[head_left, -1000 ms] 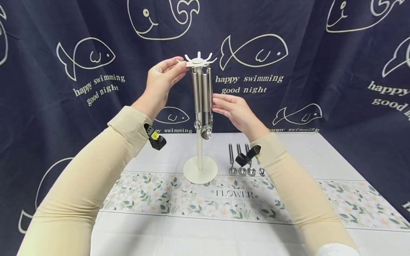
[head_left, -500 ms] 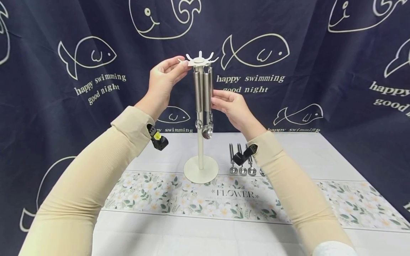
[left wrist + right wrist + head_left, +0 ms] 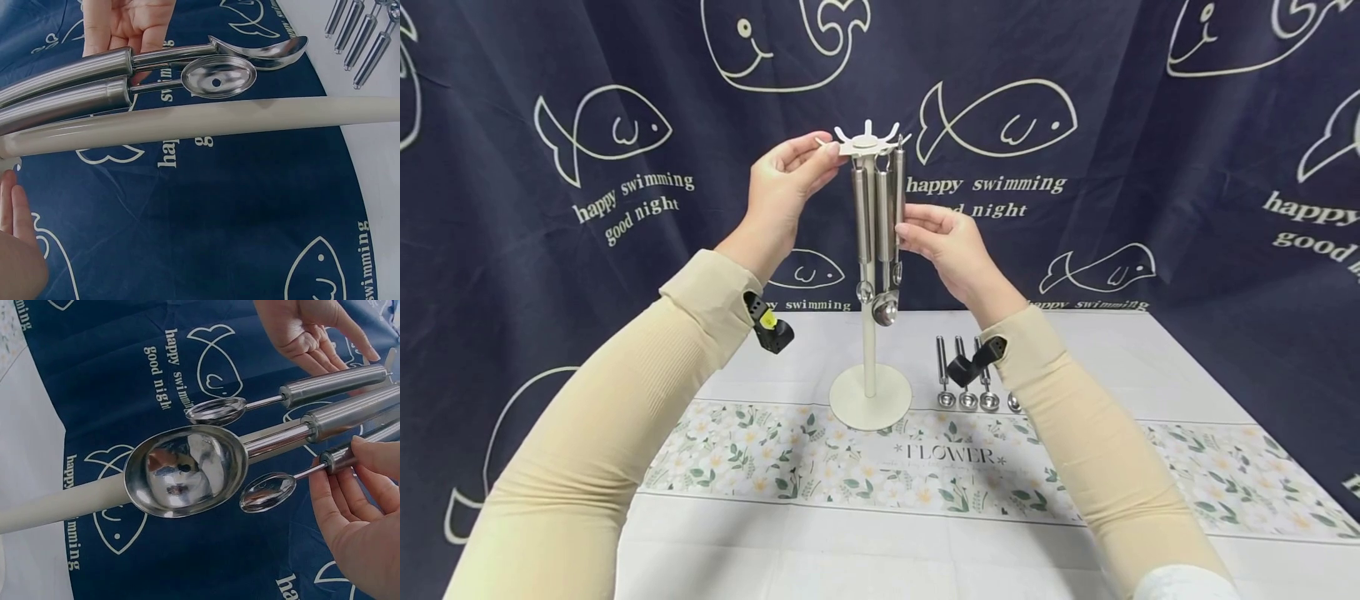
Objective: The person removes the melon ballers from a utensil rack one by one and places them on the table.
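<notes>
A cream rack (image 3: 869,346) with a ring of hooks on top stands on a round base. My left hand (image 3: 781,183) pinches one of its hooks between thumb and fingers. Two steel tools hang from it: a small oval scoop (image 3: 219,411) with a slim neck, and a larger ice cream scoop (image 3: 187,470) with a hole in its bowl. My right hand (image 3: 949,248) pinches the lower handle of another small oval scoop (image 3: 269,492), which stands upright beside the ice cream scoop. Its handle's top end overlaps a right-hand hook in the head view.
Several steel scoops (image 3: 967,400) lie in a row on the white table (image 3: 760,542), right of the rack and partly behind my right wrist. A floral runner (image 3: 737,458) crosses the table. A navy fish-print curtain (image 3: 820,50) hangs behind.
My right hand has risen slightly. The small scoop in it has moved up and right, and its handle's top now shows at hook height. My left hand keeps its hold on the rack.
</notes>
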Demonstrator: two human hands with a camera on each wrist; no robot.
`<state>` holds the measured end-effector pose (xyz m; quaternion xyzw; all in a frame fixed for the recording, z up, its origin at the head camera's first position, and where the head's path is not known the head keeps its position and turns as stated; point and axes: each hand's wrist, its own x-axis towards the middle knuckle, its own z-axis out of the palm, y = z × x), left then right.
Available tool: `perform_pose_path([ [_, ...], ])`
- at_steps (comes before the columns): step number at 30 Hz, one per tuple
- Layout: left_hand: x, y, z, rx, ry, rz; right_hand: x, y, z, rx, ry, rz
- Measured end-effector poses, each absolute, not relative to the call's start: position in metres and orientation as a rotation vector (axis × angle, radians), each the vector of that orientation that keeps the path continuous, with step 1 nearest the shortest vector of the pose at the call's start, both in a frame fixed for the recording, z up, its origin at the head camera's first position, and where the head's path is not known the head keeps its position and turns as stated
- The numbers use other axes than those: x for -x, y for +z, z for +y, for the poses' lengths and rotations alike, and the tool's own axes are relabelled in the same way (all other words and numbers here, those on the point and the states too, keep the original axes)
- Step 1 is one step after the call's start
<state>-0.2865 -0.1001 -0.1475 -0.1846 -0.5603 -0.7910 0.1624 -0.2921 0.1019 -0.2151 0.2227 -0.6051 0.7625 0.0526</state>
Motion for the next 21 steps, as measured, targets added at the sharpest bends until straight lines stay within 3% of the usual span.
perform_pose_path([
  [21,0.284,-0.148,-0.098,0.543,-2.281,-1.553,0.29,-0.224,0.12,-0.549,2.363,-1.774],
])
